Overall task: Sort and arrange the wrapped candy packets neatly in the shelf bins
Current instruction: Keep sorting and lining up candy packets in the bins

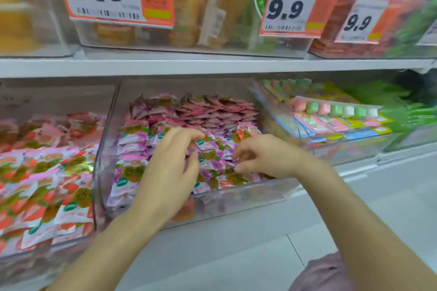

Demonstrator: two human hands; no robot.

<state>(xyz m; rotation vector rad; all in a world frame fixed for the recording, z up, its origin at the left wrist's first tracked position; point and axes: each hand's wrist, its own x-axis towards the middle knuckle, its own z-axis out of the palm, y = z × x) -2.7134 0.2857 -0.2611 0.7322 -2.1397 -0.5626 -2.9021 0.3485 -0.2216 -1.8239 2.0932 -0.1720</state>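
A clear plastic bin (236,201) on the lower shelf holds several purple-and-white wrapped candy packets (132,170) at the front and dark pink packets (212,111) stacked behind. My left hand (170,168) reaches into the bin with fingers curled over the purple packets. My right hand (262,156) is beside it, fingers bent down onto packets near the bin's right side. The blur hides whether either hand holds a packet. One red-orange packet (241,134) lies among the purple ones just beyond my right hand.
A bin of red-and-white strawberry packets (47,186) stands to the left. On the right, a bin (331,116) carries flat pastel candy packs. The upper shelf (212,65) carries bins with orange 9.9 price tags (293,7). Grey floor tiles (260,255) lie below.
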